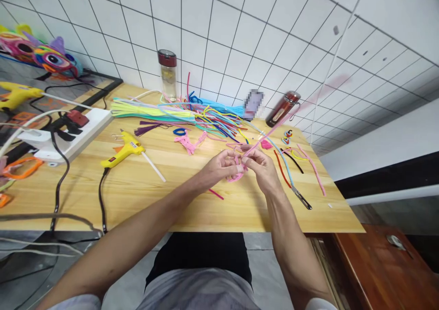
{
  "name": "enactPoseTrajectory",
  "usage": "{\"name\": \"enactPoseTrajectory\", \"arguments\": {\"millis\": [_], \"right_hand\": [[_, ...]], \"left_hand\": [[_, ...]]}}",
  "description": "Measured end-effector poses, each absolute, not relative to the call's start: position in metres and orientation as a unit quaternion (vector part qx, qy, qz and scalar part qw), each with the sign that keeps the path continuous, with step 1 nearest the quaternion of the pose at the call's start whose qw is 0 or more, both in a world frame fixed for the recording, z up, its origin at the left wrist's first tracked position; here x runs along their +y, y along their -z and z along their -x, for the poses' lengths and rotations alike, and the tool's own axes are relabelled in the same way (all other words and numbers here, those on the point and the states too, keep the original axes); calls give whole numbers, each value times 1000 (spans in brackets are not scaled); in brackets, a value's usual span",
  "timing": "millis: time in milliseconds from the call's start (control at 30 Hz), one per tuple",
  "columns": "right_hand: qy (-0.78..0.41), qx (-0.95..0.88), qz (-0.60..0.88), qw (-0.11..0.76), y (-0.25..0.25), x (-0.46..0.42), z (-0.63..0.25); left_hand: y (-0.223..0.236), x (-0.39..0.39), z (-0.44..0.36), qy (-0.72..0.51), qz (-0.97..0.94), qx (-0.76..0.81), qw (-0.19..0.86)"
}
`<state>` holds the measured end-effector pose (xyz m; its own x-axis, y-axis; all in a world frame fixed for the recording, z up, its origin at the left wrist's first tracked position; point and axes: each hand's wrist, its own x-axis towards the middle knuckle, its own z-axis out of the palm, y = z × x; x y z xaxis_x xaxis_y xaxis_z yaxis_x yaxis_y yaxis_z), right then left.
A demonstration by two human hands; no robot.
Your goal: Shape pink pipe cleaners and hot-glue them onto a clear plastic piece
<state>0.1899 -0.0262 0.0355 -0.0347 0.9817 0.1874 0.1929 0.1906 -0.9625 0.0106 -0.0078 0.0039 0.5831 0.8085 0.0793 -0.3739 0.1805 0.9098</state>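
Both my hands meet over the middle of the wooden table (pixel 144 186). My left hand (pixel 219 166) pinches a pink pipe cleaner (pixel 270 131) whose looped end (pixel 236 177) hangs below my fingers. My right hand (pixel 262 166) is closed on the same pink pipe cleaner, and its free length runs up and to the right. A short pink piece (pixel 216 194) lies on the table just below my left hand.
A heap of coloured pipe cleaners (pixel 178 113) lies behind my hands. A yellow glue gun (pixel 124 151) sits to the left, a power strip (pixel 68 131) beyond it. Two bottles (pixel 168 74) (pixel 283 109) stand by the tiled wall. Loose pipe cleaners and a blade tool (pixel 302 198) lie right.
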Motion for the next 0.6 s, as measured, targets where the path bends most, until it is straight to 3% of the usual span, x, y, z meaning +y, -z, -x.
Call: {"name": "enactPoseTrajectory", "arguments": {"millis": [367,600], "right_hand": [[-381,-574,493,531,-21,-18,-205],[-409,-579,486,511,-28,-21,-214]], "left_hand": [[10,-4,-9,-414,-604,362,577],[19,0,-12,-473,-680,445,339]]}}
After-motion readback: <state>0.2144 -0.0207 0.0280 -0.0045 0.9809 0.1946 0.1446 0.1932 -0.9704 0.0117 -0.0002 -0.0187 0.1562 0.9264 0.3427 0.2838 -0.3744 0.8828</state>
